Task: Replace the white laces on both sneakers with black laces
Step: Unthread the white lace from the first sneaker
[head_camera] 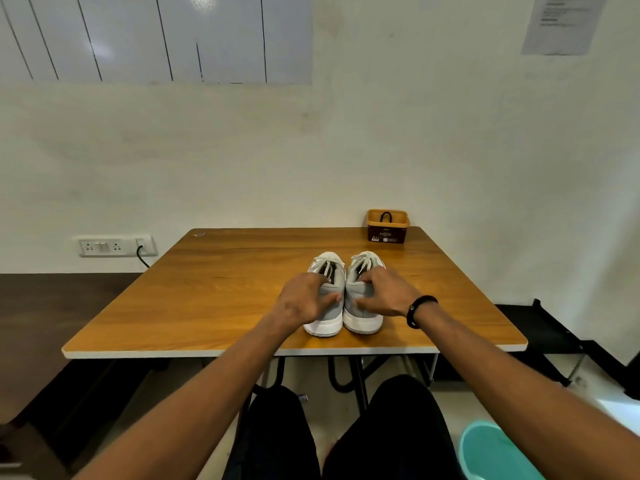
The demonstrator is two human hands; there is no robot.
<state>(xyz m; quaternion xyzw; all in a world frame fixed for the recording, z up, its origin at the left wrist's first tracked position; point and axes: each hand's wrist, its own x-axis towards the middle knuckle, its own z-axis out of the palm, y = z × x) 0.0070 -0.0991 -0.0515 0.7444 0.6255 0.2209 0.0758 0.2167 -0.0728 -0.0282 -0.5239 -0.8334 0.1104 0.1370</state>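
So the wooden desk [214, 299] takes up the middle of the frame, pushed up against a pale wall. Sitting on it just right of center are two grey and white sneakers [327, 299], side by side and touching, heels toward the camera and toes pointing at the wall. Both have their white laces [363, 259] in, loose up near the tongues.

The left hand [304, 301] is wrapped around the heel of the left sneaker, fingers over the collar and thumb on the inner side. The right hand [384, 296] grips the right sneaker the same way, mirror image, with a black wristband [417, 310] on that wrist.

Back at the far right corner of the desk, well apart from the shoes, there's a small orange-brown tub [388, 226] with a loop of black lace [385, 216] poking out the top.

Wall socket [114, 245] at the left of the frame, teal bucket [491, 452] in the lower right.
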